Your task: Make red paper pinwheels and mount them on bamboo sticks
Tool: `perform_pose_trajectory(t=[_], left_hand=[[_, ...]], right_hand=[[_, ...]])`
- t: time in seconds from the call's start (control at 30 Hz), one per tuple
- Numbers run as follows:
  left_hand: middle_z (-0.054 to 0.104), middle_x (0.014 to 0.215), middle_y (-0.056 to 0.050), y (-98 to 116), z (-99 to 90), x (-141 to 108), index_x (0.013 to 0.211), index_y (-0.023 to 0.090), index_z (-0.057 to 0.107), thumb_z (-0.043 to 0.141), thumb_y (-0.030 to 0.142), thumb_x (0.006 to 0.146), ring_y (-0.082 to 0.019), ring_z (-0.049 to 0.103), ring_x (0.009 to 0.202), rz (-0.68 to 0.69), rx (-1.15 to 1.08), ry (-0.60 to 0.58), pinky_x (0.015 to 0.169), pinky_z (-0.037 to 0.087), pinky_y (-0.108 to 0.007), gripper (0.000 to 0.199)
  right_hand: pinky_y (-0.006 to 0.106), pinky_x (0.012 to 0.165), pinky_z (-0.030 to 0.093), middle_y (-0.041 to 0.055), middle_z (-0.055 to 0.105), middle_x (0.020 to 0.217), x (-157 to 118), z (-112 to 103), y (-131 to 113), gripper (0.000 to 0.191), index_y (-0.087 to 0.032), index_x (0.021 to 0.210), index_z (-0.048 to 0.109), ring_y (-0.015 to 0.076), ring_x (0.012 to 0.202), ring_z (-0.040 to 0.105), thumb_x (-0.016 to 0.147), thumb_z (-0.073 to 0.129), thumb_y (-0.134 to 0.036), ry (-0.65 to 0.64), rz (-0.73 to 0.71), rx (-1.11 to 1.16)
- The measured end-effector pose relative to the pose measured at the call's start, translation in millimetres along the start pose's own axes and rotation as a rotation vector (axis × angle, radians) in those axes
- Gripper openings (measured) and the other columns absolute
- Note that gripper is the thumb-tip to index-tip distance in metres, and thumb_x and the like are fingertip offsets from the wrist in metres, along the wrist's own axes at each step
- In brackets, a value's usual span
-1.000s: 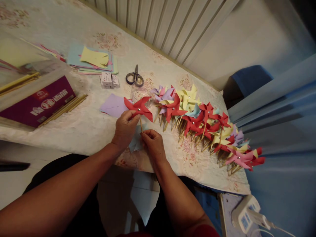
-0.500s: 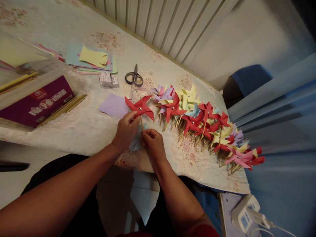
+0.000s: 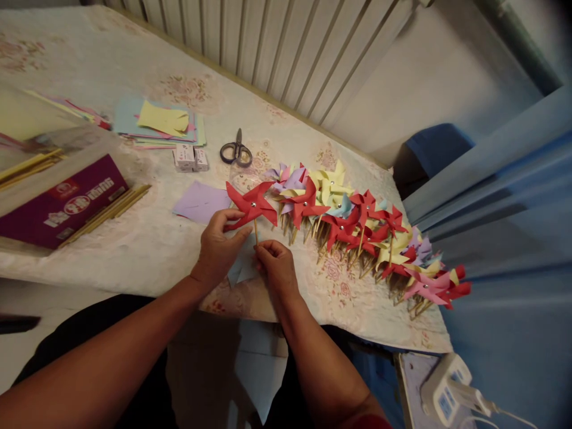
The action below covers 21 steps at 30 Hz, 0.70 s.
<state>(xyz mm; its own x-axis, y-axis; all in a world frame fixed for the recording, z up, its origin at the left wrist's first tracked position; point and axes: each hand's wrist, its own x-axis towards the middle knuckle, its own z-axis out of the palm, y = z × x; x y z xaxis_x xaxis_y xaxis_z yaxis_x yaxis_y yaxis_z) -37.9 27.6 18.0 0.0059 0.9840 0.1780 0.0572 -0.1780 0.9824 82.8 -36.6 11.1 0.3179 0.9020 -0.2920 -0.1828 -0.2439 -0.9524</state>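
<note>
A red paper pinwheel (image 3: 254, 204) with a silver pin at its centre stands upright on a thin wooden stick. My right hand (image 3: 277, 265) is closed, pinching that stick between thumb and fingers below the blades. At the pinwheel's lower left, my left hand (image 3: 220, 244) has its thumb and fingers apart, the fingertips touching a lower blade. Under the hands lies a light blue paper piece (image 3: 241, 268), partly covered. Just behind my left hand is a purple paper sheet (image 3: 199, 201).
Many finished pinwheels (image 3: 342, 223) in several colours lie in a row on the right. Scissors (image 3: 236, 152), small boxes (image 3: 190, 158) and stacked coloured paper (image 3: 161, 122) are further back. A purple-fronted box (image 3: 67, 199) with sticks (image 3: 107, 214) is left; a power strip (image 3: 447, 390) sits lower right.
My left thumb and fingers have spread from their hold by the pinwheel's stick. The blades look turned slightly. My right hand keeps its pinch, and the camera view has shifted a little.
</note>
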Motion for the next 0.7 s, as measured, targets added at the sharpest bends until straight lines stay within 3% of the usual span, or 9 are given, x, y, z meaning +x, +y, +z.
perform_pose_trajectory(t=[0.27,0.53,0.7], left_hand=[[0.064,0.088,-0.002,-6.5,-3.5,7.9,0.097,0.019,0.061,0.067,0.036,0.08,-0.017,0.062,0.081,-0.098,-0.001,0.164,0.075,0.051,-0.031,0.025],[0.062,0.071,0.002,-6.6,-13.4,4.2,0.09,0.021,0.06,0.062,0.036,0.082,-0.017,0.063,0.069,-0.116,0.044,0.127,0.069,0.049,-0.031,0.018],[0.063,0.073,0.001,4.5,-18.7,-19.8,0.087,0.021,0.059,0.058,0.035,0.082,-0.017,0.063,0.068,-0.09,0.089,0.142,0.069,0.05,-0.03,0.015]], right_hand=[[0.022,0.047,0.031,-0.0047,0.062,0.059,0.7,-4.5,-6.6,0.019,-0.019,0.073,0.065,0.0077,0.046,0.046,0.071,0.071,-0.038,0.028,-0.021,-0.026],[0.023,0.048,0.034,-0.0041,0.062,0.059,-5.8,-8.5,-12.1,0.019,-0.02,0.071,0.064,0.0082,0.046,0.047,0.07,0.069,-0.038,0.068,-0.085,-0.028],[0.022,0.048,0.034,-0.0038,0.063,0.06,-31.0,-21.3,-4.1,0.018,-0.019,0.072,0.064,0.008,0.047,0.047,0.07,0.068,-0.037,0.148,-0.098,-0.027]])
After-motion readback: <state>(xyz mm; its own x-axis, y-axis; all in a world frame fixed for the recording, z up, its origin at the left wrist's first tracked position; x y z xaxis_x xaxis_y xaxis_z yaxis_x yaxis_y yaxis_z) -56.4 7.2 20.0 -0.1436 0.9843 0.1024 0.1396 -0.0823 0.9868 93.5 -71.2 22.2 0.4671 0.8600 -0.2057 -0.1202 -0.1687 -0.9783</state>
